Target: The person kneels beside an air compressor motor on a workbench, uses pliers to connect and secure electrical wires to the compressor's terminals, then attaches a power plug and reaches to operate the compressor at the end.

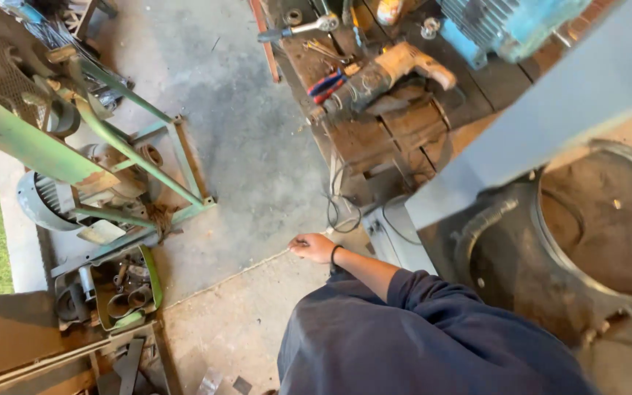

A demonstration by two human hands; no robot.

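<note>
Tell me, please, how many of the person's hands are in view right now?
1: a hand with a dark wristband, reaching low toward the concrete floor beside the wooden workbench. The other hand is out of view.

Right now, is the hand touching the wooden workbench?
Apart. The head view shows the left hand hanging over the concrete floor, bare floor separating it from the workbench.

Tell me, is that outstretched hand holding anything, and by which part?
It cannot be told for sure. The hand is curled low over the concrete floor near a black cable, fingertips pinched, but anything between them is too small to make out.
</note>
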